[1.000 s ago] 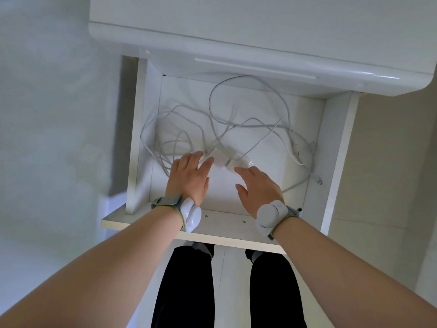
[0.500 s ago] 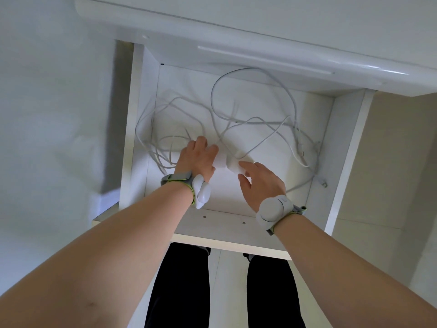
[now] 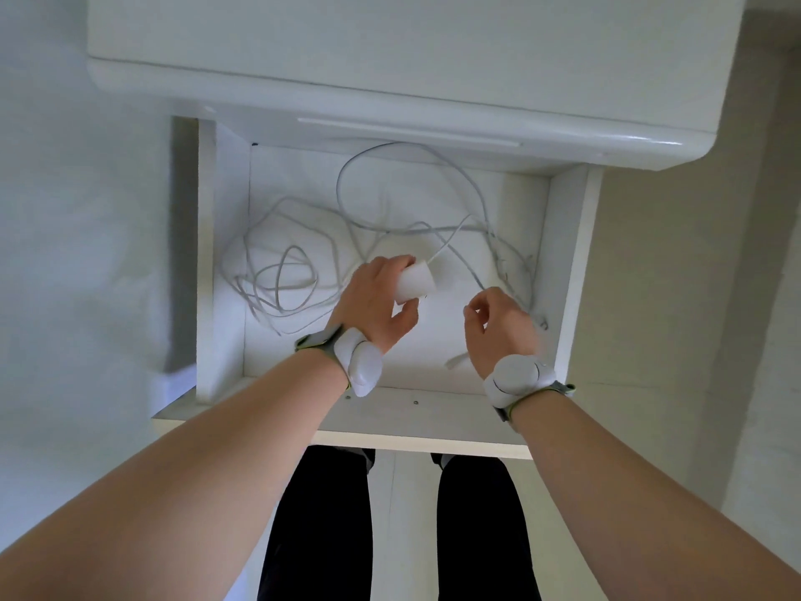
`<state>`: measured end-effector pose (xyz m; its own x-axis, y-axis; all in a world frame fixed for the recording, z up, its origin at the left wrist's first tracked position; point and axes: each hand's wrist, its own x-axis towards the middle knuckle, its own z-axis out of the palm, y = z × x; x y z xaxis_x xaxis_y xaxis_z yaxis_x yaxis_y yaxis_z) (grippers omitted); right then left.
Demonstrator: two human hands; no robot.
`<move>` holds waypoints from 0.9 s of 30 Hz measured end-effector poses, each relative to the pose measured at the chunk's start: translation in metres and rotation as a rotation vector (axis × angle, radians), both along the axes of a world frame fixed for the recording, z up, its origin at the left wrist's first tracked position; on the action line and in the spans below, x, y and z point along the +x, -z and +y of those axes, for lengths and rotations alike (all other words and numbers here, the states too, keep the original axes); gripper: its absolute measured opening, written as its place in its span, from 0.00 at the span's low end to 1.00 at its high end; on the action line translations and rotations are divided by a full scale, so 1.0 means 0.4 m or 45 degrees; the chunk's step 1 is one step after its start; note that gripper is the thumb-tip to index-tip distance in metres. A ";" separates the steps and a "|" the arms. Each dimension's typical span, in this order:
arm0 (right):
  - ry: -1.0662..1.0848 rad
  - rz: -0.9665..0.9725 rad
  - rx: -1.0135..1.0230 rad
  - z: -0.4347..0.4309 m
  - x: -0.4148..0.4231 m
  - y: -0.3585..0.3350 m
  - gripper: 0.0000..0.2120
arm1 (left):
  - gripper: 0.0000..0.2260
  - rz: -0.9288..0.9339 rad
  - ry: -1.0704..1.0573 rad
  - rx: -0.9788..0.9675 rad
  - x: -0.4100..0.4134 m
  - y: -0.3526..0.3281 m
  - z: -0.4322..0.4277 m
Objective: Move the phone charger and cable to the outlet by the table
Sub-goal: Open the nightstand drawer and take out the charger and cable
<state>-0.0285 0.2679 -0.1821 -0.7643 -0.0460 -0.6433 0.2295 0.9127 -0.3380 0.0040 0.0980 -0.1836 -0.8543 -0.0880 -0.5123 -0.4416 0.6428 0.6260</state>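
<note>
The white charger block [image 3: 415,282] is lifted off the drawer floor, held between the fingers and thumb of my left hand [image 3: 376,303]. A thin cable leaves its far end and joins the tangle of white cable [image 3: 284,275] that loops over the floor of the open drawer [image 3: 568,271]. My right hand [image 3: 498,329] hovers to the right with its fingers curled, and seems to pinch a thin cable strand. A blurred white piece [image 3: 456,362] shows just under its palm. What exactly it holds is hard to make out.
The white table top [image 3: 390,58] overhangs the back of the drawer. The drawer's front panel [image 3: 390,427] is just above my legs in black trousers. A pale wall stands on the left and beige floor on the right. Both wrists carry white bands.
My left hand has closed around the charger block and raised it off the drawer floor. My right hand has pulled away to the right and curled its fingers.
</note>
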 end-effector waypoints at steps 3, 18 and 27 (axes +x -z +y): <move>0.111 0.035 0.003 0.041 -0.013 -0.001 0.09 | 0.19 0.044 0.000 -0.031 -0.043 -0.004 0.039; 0.047 -0.028 -0.104 0.052 -0.094 0.065 0.24 | 0.15 0.015 0.351 -0.271 -0.153 0.030 0.077; 1.096 -0.517 -0.327 0.018 -0.031 0.032 0.24 | 0.13 -0.004 0.252 -0.126 -0.136 -0.029 0.080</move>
